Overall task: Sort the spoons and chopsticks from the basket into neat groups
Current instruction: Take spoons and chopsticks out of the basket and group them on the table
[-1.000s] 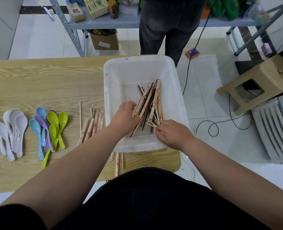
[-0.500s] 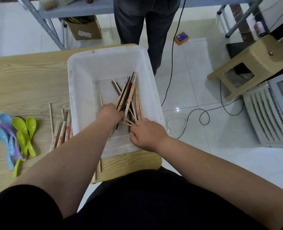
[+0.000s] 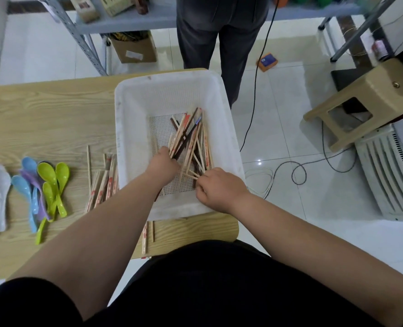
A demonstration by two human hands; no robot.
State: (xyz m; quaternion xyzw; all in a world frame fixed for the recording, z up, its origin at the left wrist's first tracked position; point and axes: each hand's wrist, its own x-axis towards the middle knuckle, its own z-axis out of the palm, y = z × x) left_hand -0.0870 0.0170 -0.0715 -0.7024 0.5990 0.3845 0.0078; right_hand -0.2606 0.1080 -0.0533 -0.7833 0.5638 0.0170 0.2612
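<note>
Chopsticks (image 3: 191,140) in the basket (image 3: 125,128) are being gathered — left hand (image 3: 164,165) grips several, right hand (image 3: 216,185) pinches stray ends at 5 o'clock — next, probably a lift to the 9 o'clock pile (image 3: 102,185).

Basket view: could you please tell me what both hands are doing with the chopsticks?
Left hand grips a chopstick bundle in the basket. Right hand pinches loose chopsticks. Nothing in the way.
</note>
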